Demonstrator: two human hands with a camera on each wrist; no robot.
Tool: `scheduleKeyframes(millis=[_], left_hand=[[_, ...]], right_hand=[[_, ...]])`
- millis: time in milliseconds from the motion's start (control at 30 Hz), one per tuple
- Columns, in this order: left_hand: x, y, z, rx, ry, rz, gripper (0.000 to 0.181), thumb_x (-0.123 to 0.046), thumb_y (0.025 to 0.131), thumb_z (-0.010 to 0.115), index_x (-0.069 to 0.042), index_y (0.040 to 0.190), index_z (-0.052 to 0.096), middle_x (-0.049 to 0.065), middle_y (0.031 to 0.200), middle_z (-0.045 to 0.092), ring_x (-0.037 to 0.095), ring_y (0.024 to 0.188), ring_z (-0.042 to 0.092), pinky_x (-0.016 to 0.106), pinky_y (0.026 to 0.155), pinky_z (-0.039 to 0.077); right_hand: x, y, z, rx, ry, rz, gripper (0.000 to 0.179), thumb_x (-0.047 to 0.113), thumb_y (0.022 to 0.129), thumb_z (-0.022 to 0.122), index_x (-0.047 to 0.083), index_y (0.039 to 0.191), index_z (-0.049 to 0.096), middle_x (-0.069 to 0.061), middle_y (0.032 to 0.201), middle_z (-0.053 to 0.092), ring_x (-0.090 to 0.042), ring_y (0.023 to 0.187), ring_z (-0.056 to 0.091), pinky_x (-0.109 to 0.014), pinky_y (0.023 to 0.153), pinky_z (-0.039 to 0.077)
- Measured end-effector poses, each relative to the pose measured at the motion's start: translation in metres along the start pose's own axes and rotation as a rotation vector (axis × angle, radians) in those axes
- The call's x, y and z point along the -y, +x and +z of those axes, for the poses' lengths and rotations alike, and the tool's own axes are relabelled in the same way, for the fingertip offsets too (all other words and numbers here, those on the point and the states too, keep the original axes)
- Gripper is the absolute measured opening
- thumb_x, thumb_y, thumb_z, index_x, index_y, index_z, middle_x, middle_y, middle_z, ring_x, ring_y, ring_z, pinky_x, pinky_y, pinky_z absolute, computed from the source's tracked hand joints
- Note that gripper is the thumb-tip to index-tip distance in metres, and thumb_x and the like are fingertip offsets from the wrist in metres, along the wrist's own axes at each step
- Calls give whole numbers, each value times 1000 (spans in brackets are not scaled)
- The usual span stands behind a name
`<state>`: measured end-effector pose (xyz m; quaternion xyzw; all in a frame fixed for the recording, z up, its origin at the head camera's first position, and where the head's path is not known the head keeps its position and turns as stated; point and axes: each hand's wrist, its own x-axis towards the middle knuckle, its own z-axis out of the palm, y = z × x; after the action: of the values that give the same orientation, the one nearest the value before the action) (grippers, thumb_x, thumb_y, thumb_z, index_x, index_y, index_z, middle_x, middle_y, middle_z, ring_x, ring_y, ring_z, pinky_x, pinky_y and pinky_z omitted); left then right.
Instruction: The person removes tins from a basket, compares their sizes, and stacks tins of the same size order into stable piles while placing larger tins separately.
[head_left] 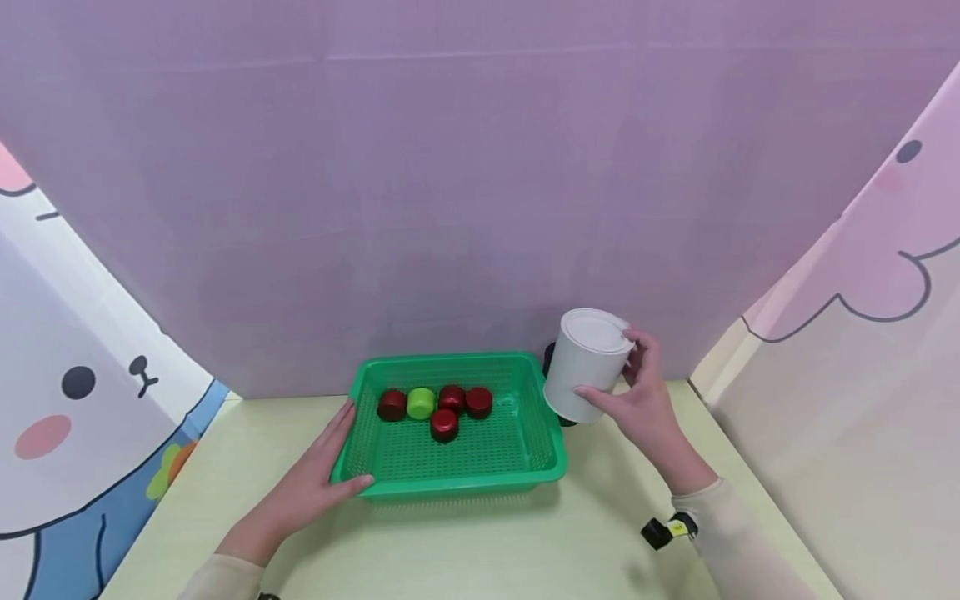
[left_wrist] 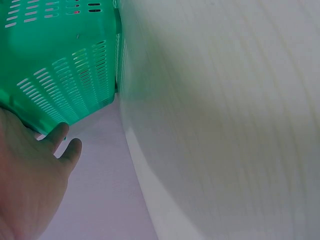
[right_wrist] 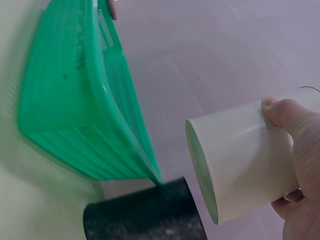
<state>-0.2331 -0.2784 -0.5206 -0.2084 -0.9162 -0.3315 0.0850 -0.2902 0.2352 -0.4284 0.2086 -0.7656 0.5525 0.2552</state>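
Observation:
My right hand [head_left: 645,408] grips a white cylindrical can [head_left: 585,367], its thumb on the near side and its fingers round the far side. In the right wrist view the can [right_wrist: 245,160] is raised and tilted, its lower end facing a black cylinder [right_wrist: 145,212]. That cylinder stands beside the basket's right end and is mostly hidden by the can in the head view. A green plastic basket [head_left: 465,486] holds several dark red round pieces [head_left: 478,402] and one lime green piece [head_left: 421,403]. My left hand [head_left: 307,487] rests against the basket's left end, fingers extended along it, thumb at the near rim.
The basket stands on a pale wood-grain table [head_left: 465,550]. Close behind it rises a purple cloth wall [head_left: 480,208]. Printed panels with cartoon figures flank the table at left [head_left: 82,358] and right [head_left: 862,375].

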Motion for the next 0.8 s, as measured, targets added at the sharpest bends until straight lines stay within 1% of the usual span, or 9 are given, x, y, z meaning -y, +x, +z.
scheduleKeyframes(millis=[67, 167, 367, 500, 700, 800], left_hand=[[-1, 0, 0, 3, -1, -1, 109, -38, 100, 83, -6, 178, 14, 16, 185, 10, 53, 164, 19, 78, 119, 33], [-2, -1, -1, 3, -4, -4, 109, -38, 100, 83, -5, 178, 14, 17, 185, 11, 53, 164, 19, 78, 120, 32], [-3, -1, -1, 7, -6, -10, 109, -38, 100, 83, -6, 178, 13, 17, 185, 10, 54, 164, 19, 78, 119, 33], [-3, -1, -1, 6, -7, -9, 109, -38, 100, 83, -7, 178, 13, 16, 185, 10, 54, 164, 19, 78, 119, 33], [-1, -1, 0, 3, -1, -6, 109, -37, 100, 83, -7, 178, 13, 16, 185, 10, 54, 164, 20, 78, 119, 33], [-1, -1, 0, 3, 0, -6, 109, -38, 100, 83, -7, 178, 14, 16, 185, 10, 54, 164, 20, 78, 119, 33]], right_hand=[[-2, 1, -7, -24, -6, -6, 111, -15, 76, 95, 0, 160, 25, -13, 156, 50, -16, 130, 57, -15, 105, 47], [-5, 2, -15, -54, -6, -7, 112, -17, 75, 95, -1, 160, 24, -11, 154, 51, -16, 130, 58, -15, 104, 49], [-11, 2, -28, -83, -24, 6, 112, -17, 76, 94, -1, 161, 23, -11, 157, 48, -14, 133, 55, -15, 107, 47], [-16, 3, -35, -102, -33, 6, 109, -18, 75, 94, -3, 159, 25, -12, 160, 46, -12, 134, 54, -15, 109, 46], [-25, 4, -44, -135, -65, -8, 110, -19, 74, 94, -4, 159, 26, -12, 157, 51, -12, 132, 54, -15, 108, 46], [-30, 4, -48, -153, -91, -13, 111, -19, 73, 95, -4, 159, 26, -12, 157, 50, -11, 131, 55, -16, 109, 45]])
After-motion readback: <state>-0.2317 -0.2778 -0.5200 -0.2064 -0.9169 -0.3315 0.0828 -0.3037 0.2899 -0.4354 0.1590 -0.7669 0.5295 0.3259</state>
